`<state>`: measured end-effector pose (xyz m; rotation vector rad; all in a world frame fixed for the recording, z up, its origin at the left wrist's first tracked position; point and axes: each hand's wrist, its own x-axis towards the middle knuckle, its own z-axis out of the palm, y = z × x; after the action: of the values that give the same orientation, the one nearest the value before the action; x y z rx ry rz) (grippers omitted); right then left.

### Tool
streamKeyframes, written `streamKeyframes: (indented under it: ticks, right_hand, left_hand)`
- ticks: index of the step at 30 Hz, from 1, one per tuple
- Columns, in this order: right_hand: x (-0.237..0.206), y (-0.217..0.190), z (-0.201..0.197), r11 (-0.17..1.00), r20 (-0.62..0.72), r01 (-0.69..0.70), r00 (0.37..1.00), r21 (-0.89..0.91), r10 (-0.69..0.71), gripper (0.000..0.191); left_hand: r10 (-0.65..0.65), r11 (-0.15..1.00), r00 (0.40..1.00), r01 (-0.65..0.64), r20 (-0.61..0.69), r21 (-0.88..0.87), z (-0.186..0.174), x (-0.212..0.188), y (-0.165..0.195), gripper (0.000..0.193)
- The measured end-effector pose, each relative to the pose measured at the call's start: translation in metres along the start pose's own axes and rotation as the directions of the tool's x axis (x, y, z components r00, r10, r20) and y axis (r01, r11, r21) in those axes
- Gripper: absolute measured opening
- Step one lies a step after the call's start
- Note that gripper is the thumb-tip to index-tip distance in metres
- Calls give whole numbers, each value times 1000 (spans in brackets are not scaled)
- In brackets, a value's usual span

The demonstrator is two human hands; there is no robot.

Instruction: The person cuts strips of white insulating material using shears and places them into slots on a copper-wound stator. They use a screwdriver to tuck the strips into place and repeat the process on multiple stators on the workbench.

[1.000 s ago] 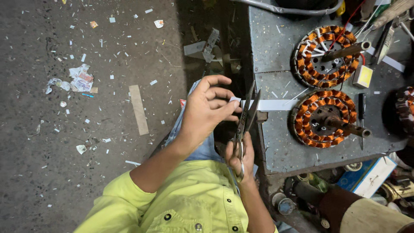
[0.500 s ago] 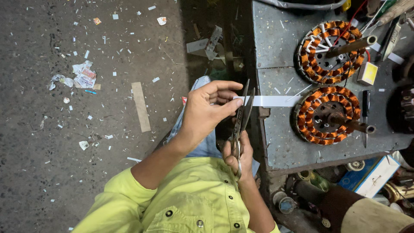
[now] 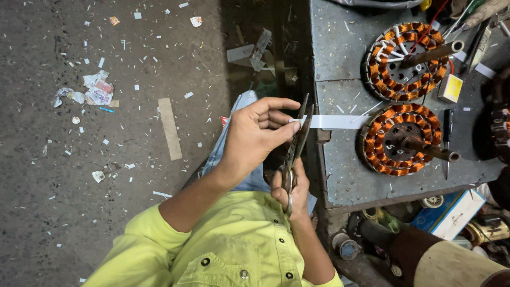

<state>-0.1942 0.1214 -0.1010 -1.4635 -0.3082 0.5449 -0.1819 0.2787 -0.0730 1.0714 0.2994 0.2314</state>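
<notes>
Pinching the white strip [image 3: 334, 121] beside the scissors [image 3: 295, 146], left hand [image 3: 255, 135] fingers sat close to blades; right hand [image 3: 291, 191] gripped handles (a slip risked nicked fingertips).

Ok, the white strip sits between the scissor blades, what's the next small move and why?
Probably close the grey metal scissors with the right hand: the thin white paper strip lies across the open blades, pinched taut by the left hand, so a cut looks ready.
</notes>
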Motion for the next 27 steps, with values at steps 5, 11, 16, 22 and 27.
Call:
streamKeyframes:
  ticks: [5, 11, 16, 22, 27]
  right_hand:
    - [2, -4, 2, 988, -75, -64, 996, -144, 53, 89]
    - [0, -9, 3, 998, -20, -37, 999, -60, 36, 85]
    - [-4, 2, -7, 994, -52, -65, 997, -83, 61, 70]
    - [-31, 5, -35, 976, -79, -160, 986, -148, 150, 62]
    - [-90, -35, -97, 985, 265, -90, 963, 144, 49, 92]
  left_hand:
    - [28, 999, 1000, -28, 14, 18, 0, 0, 2, 34]
    - [20, 1000, 999, -20, 33, 2, -2, -3, 6, 34]
    - [25, 999, 999, -25, 36, 19, 5, -5, 2, 35]
    - [17, 1000, 998, -19, 57, 24, 19, -11, 11, 36]
    - [-11, 998, 1000, 11, 0, 60, 34, -13, 17, 32]
